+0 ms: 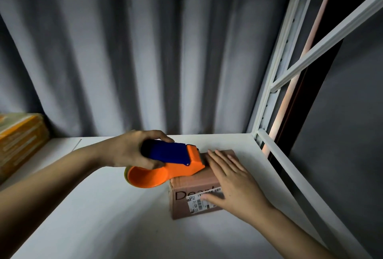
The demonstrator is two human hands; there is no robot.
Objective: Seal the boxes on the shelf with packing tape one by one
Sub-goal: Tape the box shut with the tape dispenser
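Left hand (132,148): fingers curled round blue handle of tape dispenser (172,162), grasping it. Dispenser orange-bodied, front end touching far-left top edge of box (191,194). Right hand (232,178): fingers straight, laid flat on box top, thumb down over near face; released, not gripping. Box: small brown cardboard, printed label on near face, standing on white shelf (103,207), right of centre, near right rail. Far left on shelf: stack of yellow-orange packages (18,138). Behind: grey curtain (134,51). Right: white shelf frame (275,76).
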